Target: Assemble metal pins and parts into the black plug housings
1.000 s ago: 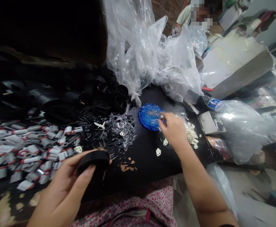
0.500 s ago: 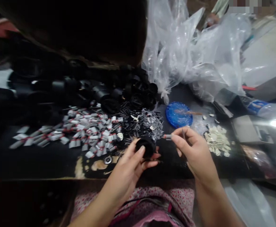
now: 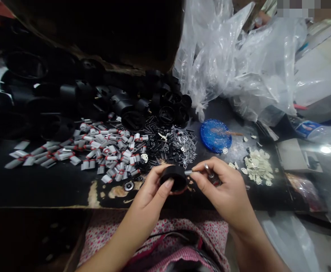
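My left hand (image 3: 154, 189) is wrapped round a black round cup-like part (image 3: 174, 176), its opening tilted toward me. From the right, my right hand (image 3: 222, 181) pinches a small grey cylindrical piece (image 3: 188, 172), whose tip is at the black part's side wall. A thin spring seems to be at the piece's right end. A metal tool (image 3: 209, 170) also rests in the fingers of my right hand. Behind my hands lie a heap of grey pieces with red rings (image 3: 117, 155), dark springs (image 3: 156, 145) and small grey pins (image 3: 186, 145).
Many black round parts (image 3: 122, 102) are piled at the back left. A blue dish (image 3: 214, 136) with a stick lies beyond my right hand, beside cream flat pieces (image 3: 257, 166). Plastic bags (image 3: 210, 56), a small box (image 3: 291, 155) and a bottle (image 3: 312, 130) are farther off.
My right hand has moved slightly left and down, bringing the small grey piece to the black part. The black part has turned in my left hand. The camera view has shifted slightly.
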Motion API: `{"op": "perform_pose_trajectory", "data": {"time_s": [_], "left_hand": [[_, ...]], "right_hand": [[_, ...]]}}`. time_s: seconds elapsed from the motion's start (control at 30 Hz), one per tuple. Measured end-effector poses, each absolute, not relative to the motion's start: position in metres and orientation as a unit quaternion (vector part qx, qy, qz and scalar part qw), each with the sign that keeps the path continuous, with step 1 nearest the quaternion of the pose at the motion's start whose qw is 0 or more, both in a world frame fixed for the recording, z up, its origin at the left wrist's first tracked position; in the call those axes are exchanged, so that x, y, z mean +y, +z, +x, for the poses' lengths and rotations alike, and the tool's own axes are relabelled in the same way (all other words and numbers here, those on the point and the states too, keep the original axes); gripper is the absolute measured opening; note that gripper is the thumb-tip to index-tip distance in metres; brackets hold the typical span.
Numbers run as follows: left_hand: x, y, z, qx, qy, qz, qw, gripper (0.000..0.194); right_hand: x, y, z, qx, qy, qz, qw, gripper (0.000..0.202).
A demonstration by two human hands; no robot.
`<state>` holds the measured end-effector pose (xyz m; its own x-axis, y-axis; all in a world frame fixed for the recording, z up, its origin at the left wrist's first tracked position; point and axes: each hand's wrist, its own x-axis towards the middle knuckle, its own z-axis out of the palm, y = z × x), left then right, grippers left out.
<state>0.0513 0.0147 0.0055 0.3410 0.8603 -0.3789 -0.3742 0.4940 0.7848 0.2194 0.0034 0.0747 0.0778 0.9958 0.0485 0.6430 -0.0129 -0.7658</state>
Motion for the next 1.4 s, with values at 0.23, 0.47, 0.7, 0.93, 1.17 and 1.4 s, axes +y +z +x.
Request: {"op": "perform_pose_trajectory", "data": {"time_s": [0.23,0.47,0.7,0.93,1.17,1.4], "left_hand": [[0.012,0.007,0.048,0.333,0.365,0.217,0.842,0.018],[0.003,0.005,0.02,0.381,0.281,0.319,0.821,0.018],[-0.006,0.008,0.012,0.427,0.348,0.199,0.81,0.017],[0.004,0.008,0.012,0.473,0.492,0.111,0.722,0.023],[0.012,0.01,0.019,0.452,0.51,0.146,0.718,0.019],[0.014,0.015,0.032,0.417,0.484,0.086,0.765,0.013]], "right_hand": [[-0.007,0.075,0.223,-0.644,0.309,-0.615,0.335,0.014],[-0.007,0.067,0.227,-0.491,0.612,-0.561,0.264,0.021],[0.006,0.056,0.204,-0.561,0.533,-0.578,0.258,0.02],[0.038,0.031,0.169,-0.754,0.146,-0.637,0.068,0.016],[0.032,0.034,0.173,-0.758,0.158,-0.621,0.121,0.011],[0.011,0.035,0.181,-0.745,0.149,-0.563,0.323,0.009]]}}
